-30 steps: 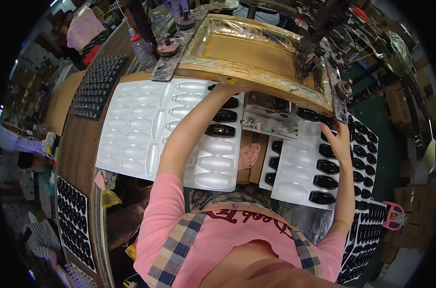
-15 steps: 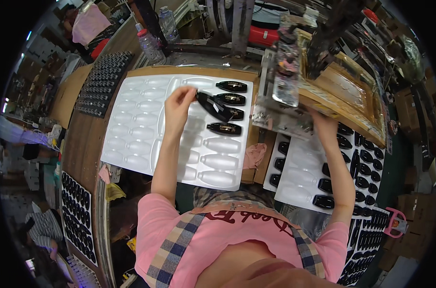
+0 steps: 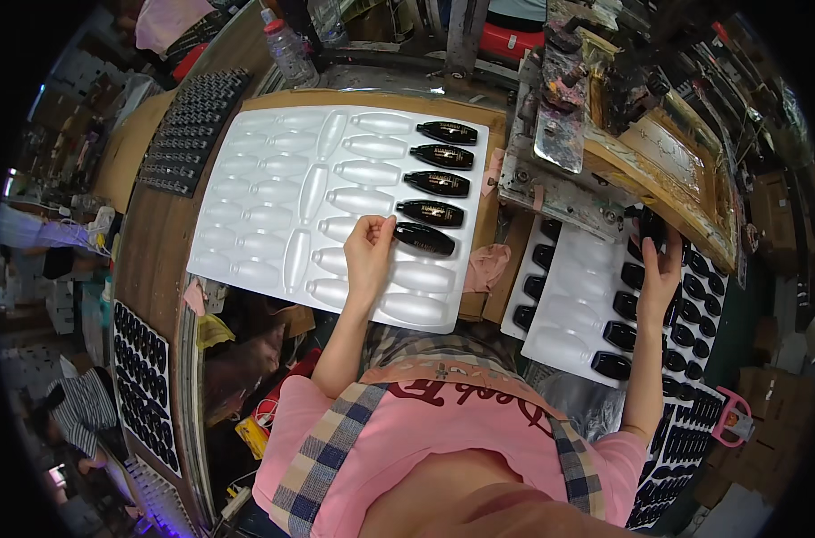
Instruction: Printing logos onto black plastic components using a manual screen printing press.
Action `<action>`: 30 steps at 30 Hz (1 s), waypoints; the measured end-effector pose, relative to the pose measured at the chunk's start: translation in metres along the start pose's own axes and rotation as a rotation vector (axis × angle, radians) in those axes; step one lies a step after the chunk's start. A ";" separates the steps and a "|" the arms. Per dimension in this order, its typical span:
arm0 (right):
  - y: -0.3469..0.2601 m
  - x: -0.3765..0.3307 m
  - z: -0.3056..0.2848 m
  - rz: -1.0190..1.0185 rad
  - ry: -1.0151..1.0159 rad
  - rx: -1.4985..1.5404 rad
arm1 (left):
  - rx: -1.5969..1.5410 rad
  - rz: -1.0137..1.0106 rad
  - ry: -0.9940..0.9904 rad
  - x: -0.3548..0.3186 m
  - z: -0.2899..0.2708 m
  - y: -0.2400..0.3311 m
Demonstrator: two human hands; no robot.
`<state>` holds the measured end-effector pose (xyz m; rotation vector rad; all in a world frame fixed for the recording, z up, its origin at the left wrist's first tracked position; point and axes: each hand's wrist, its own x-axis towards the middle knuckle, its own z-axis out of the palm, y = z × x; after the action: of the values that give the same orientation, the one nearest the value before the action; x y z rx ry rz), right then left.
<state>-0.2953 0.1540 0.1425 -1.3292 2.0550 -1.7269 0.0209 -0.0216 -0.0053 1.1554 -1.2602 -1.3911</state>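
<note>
My left hand (image 3: 370, 255) pinches the narrow neck end of a glossy black bottle (image 3: 425, 239), which lies at a recess of the white moulded tray (image 3: 293, 260). Above it in the same column lie several black bottles (image 3: 437, 183) with gold print. On the right, my right hand (image 3: 660, 273) reaches below the wooden frame, its fingers closed around a black bottle (image 3: 651, 224) partly hidden by the hand and frame. Beneath that arm, a second white tray (image 3: 564, 300) holds a column of black bottles (image 3: 619, 335).
The wooden-framed printing screen (image 3: 663, 184) and its stained metal fixture (image 3: 560, 211) stand at upper right. A pink cloth (image 3: 486, 269) lies between the trays. Dark racked parts (image 3: 197, 130) sit at far left; a red-capped plastic jar (image 3: 289, 56) stands behind.
My left hand has moved down and right, bringing the black bottle from above the tray onto it. My right hand has moved right and down, from behind the frame to the black bottles.
</note>
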 end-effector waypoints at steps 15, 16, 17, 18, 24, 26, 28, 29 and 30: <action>0.002 -0.006 -0.007 0.062 -0.025 0.076 | 0.461 0.642 0.026 0.040 0.012 0.075; 0.001 -0.007 -0.008 0.069 -0.028 0.070 | 0.432 0.750 0.013 0.053 0.021 0.097; 0.001 -0.007 -0.008 0.073 -0.033 0.066 | 0.403 0.858 0.003 0.067 0.031 0.122; 0.001 -0.007 -0.007 0.073 -0.040 0.063 | 0.301 0.934 -0.025 0.078 0.044 0.148; -0.012 -0.017 -0.006 -0.012 -0.116 -0.012 | -0.020 0.553 -0.656 0.128 0.133 0.275; -0.009 -0.024 -0.015 -0.017 -0.105 0.033 | -0.200 0.200 -0.917 0.136 0.144 0.292; -0.008 -0.031 -0.025 -0.004 -0.078 0.012 | -0.455 0.061 -1.056 0.146 0.152 0.295; -0.006 -0.033 -0.031 -0.001 -0.069 0.002 | -0.466 -0.016 -1.012 0.149 0.156 0.297; -0.005 -0.034 -0.036 0.002 -0.060 -0.006 | -0.531 -0.080 -1.023 0.151 0.160 0.298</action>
<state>-0.2942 0.2038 0.1441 -1.3628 2.0306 -1.6599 -0.1515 -0.1678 0.2890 0.0704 -1.3403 -2.3215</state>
